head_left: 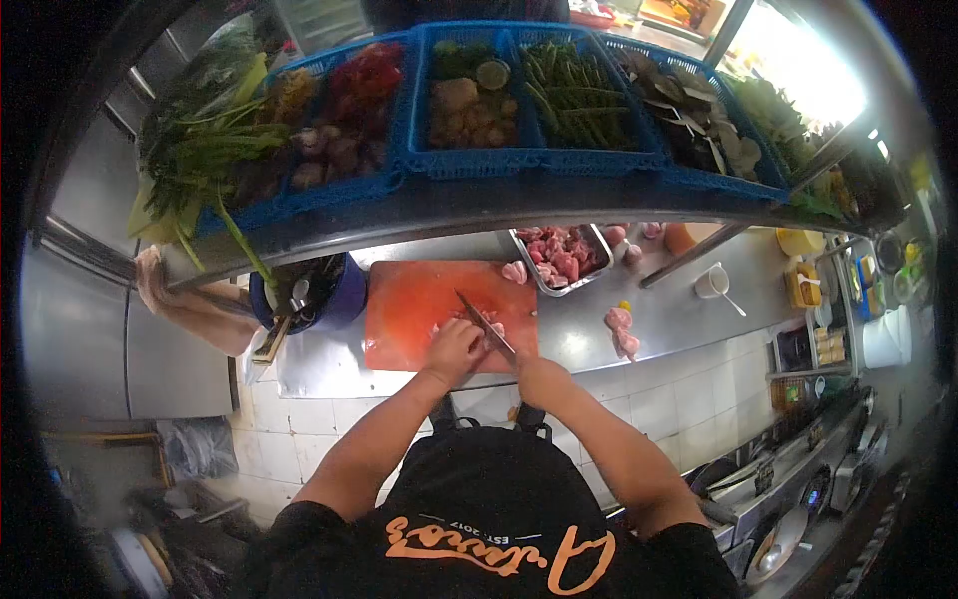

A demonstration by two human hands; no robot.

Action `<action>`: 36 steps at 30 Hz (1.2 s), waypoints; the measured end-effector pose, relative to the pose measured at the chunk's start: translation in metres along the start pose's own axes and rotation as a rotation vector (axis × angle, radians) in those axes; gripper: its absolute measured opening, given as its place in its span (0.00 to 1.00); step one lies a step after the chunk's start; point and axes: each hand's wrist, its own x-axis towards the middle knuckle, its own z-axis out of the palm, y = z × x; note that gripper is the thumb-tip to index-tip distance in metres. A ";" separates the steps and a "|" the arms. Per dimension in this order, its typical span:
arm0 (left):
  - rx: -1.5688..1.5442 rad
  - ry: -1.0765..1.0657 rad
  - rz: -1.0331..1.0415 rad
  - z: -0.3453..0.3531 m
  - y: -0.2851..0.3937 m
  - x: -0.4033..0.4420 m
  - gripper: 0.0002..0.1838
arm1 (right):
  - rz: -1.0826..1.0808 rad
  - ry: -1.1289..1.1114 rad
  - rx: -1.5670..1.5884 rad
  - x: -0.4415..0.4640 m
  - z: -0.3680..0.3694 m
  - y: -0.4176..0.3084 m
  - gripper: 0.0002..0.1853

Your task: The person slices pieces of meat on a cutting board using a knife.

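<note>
My right hand is wrapped round the handle of a knife, whose blade points up and left over the red cutting board. Close to the blade on its left, my left hand has its fingers curled down on pieces of raw meat. The fingers hide part of the meat. Another meat piece lies at the board's upper right edge. Beyond it stands a metal tray full of cut raw meat.
Blue baskets of vegetables fill the shelf above the steel counter. A blue bucket with utensils stands left of the board. To the right are more meat and a white cup with a spoon.
</note>
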 end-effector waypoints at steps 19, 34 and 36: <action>-0.037 0.208 -0.094 0.011 0.004 -0.005 0.13 | 0.110 0.067 0.019 -0.023 -0.031 -0.020 0.17; 0.018 0.247 0.142 0.038 0.005 0.011 0.08 | 0.011 0.106 -0.093 -0.046 -0.004 0.009 0.12; -0.024 0.231 0.122 0.038 0.004 0.009 0.08 | 0.007 0.046 -0.084 -0.009 0.027 0.027 0.15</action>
